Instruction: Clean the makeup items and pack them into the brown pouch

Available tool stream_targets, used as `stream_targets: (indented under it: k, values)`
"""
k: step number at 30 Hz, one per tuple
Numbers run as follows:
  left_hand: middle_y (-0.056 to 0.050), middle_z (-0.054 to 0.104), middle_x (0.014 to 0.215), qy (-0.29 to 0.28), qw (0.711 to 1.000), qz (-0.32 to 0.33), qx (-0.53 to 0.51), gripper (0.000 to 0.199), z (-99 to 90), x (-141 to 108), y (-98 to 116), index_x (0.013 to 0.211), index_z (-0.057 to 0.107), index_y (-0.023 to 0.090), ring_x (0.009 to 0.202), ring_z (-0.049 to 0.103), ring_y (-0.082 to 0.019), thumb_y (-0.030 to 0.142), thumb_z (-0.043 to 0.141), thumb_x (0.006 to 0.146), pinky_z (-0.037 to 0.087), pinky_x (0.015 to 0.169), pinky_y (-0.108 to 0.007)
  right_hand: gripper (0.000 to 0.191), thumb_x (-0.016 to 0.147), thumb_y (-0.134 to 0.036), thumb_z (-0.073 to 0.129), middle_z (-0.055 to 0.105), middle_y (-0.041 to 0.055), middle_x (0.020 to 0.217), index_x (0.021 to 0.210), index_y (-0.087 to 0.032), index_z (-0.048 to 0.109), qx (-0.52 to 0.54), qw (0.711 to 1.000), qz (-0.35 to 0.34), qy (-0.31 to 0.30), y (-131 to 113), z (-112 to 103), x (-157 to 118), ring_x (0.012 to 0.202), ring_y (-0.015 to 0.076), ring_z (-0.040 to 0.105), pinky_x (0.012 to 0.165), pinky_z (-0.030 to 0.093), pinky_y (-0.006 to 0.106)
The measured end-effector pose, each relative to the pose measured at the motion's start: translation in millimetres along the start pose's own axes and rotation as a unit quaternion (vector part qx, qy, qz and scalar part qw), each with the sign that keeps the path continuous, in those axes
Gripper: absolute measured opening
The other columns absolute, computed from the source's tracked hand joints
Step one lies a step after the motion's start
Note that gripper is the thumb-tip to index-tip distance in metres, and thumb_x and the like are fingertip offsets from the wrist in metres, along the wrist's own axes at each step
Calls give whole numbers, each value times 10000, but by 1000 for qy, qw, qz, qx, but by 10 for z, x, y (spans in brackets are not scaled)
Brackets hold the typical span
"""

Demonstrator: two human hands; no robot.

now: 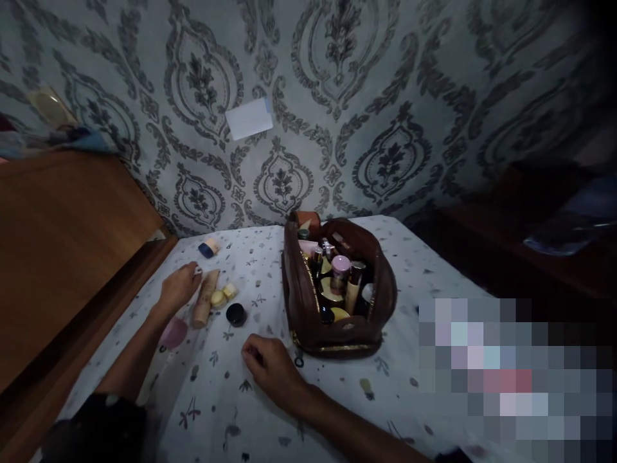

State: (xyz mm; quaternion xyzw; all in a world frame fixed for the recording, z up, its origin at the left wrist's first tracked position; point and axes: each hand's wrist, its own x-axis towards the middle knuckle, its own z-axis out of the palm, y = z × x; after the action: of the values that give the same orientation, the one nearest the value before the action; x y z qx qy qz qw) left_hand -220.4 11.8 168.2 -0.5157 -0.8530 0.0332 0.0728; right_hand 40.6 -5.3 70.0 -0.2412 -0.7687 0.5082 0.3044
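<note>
My left hand (179,287) rests on the patterned cloth with its fingers drawn together; what they hold, if anything, is too small to make out. Just right of its fingertips lies a beige cosmetic tube (205,299). Beside the tube are small yellow-capped containers (219,298) and a round black jar (236,314). A pink round item (174,332) lies partly behind my left forearm. Curled on the cloth near the black jar, my right hand (274,368) has its fingers closed, and their inside is hidden. A brown makeup bag (301,308) stands unzipped, filled with several bottles and jars.
A dark-blue and beige small container (208,249) lies toward the wall. Wooden furniture (67,238) borders the cloth-covered surface (260,283) on the left. Behind it rises the wallpapered wall (284,183) with a white card (249,119). A blurred-out patch covers the lower right.
</note>
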Motion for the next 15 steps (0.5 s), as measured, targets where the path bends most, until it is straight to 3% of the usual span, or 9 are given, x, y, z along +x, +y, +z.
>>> stream_targets:
  k: [5, 8, 13, 15]
  values:
    - [-175, 612, 1336, 27, 999, -31, -18, 429, -127, 818, -69, 1336, 477, 156, 1210, 599, -307, 357, 355, 977, 470, 877, -349, 141, 828, -116, 514, 612, -3, 661, 763, -167, 627, -9, 1000, 9, -15, -25, -13, 1, 619, 128, 528, 611, 352, 221]
    - [-217, 607, 1330, 15, 998, -50, -37, 506, -66, 1167, -61, 1354, 457, 125, 1204, 606, -335, 442, 377, 969, 481, 864, -364, 149, 806, -93, 524, 668, 21, 702, 774, -160, 654, -21, 999, 20, -20, -54, -14, -10, 647, 137, 575, 620, 369, 220]
    - [-198, 707, 1147, -32, 997, -26, -68, 589, 210, 1402, 24, 1203, 560, 90, 1063, 673, -356, 545, 574, 829, 501, 760, -336, 161, 795, -110, 557, 743, 66, 791, 827, -149, 710, -32, 998, 47, -21, -72, -10, -12, 718, 163, 645, 658, 411, 223]
    - [-209, 716, 1109, -25, 996, -24, -80, 581, 282, 1430, 20, 1159, 575, 89, 1035, 678, -373, 549, 572, 803, 507, 733, -351, 176, 792, -118, 558, 749, 73, 795, 846, -146, 723, -32, 997, 57, -27, -77, -15, -6, 703, 162, 644, 635, 411, 218]
